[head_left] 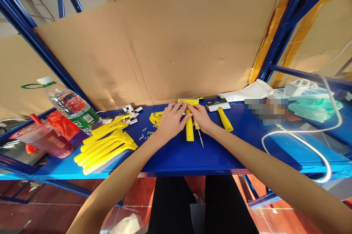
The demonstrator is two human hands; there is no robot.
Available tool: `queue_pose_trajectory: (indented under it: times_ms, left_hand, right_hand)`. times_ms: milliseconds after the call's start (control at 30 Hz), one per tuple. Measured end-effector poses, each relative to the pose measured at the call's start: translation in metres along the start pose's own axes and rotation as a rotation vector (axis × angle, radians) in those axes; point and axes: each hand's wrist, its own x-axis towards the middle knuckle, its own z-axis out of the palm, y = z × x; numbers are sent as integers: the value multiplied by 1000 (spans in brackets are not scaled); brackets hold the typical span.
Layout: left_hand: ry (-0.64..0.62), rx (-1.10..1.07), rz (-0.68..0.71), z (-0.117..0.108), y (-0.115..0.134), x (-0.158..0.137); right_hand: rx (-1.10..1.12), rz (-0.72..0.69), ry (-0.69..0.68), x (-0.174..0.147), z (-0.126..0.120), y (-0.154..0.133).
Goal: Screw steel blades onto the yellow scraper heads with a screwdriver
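A yellow T-shaped scraper [190, 131] lies on the blue tabletop, its wide head away from me and its handle toward me. My left hand [172, 118] grips it near the head, fingers extended and thumb by the handle. From the other side, my right hand [202, 117] is closed around a screwdriver [201, 140] whose shaft points back toward me. Its fingertips meet my left fingers at the scraper's neck. What lies under the fingertips is hidden. A loose yellow handle [225, 119] rests right of my right hand. Small metal pieces [147, 134] are scattered left of my left hand.
Several yellow handled pieces [107, 149] are piled at left, near a water bottle [73, 104] and a drink cup [45, 140]. A black-and-white packet [218, 104] lies behind. A white cable [302, 131] loops at right. Cardboard [165, 43] walls the back.
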Motion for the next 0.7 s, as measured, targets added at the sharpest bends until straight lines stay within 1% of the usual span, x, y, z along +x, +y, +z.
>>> queue_pose_trajectory:
  times_ms: [100,200,267,367,533,600,700]
  left_hand:
    - [-10,67,-3,7,11,9]
    - [-58,199,27,10,19,15]
    - [-86,289,31,11,24,19]
    - [-115,375,-4,11,33,25]
    - [-170,379,-40,11,44,30]
    - [-186,371,-41,11,44,29]
    - [-201,369,-44,11,41,28]
  right_hand:
    - [17,-25,27,4,-5,0]
    - [-13,-61,6,8,-10,0]
    - [-56,-132,8,11,-12,0]
    - [-127,-268,55,16,-16,1]
    - [-172,-379,66,22,-21,-1]
    - [-183,-399,76,21,-21,-3]
    - [-194,-341,54,15,-21,-10]
